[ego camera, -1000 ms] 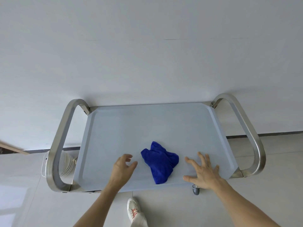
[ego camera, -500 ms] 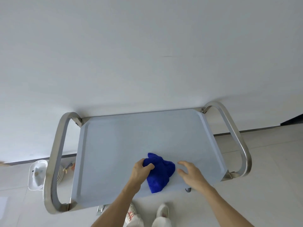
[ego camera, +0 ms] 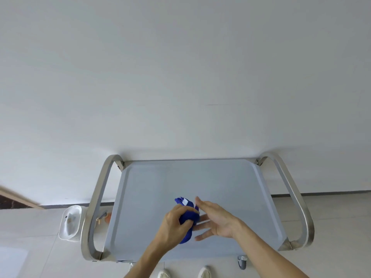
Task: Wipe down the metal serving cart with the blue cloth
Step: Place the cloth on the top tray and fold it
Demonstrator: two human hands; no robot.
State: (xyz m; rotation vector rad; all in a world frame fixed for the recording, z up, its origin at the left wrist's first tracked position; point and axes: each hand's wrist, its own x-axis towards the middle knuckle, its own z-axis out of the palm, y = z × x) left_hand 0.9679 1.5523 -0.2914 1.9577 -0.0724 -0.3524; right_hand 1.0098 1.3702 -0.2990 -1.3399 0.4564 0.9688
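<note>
The metal serving cart (ego camera: 220, 183) stands against a white wall, its flat grey top shelf right in front of me. My left hand (ego camera: 173, 226) grips the bunched blue cloth (ego camera: 188, 216) and holds it just above the near middle of the shelf. A small white tag shows at the cloth's top. My right hand (ego camera: 215, 221) is beside the cloth on its right, fingers straight and spread, the fingertips touching or nearly touching the cloth.
Curved steel handles rise at the cart's left end (ego camera: 94, 213) and right end (ego camera: 295, 203). A stack of white dishes (ego camera: 70, 222) sits lower at the left, beyond the handle. A caster (ego camera: 242, 261) and my white shoes (ego camera: 203, 272) show below the front edge.
My left hand has closed round the cloth and lifted it off the shelf. My right hand has come up from the shelf to the cloth's right side. The view shifted right.
</note>
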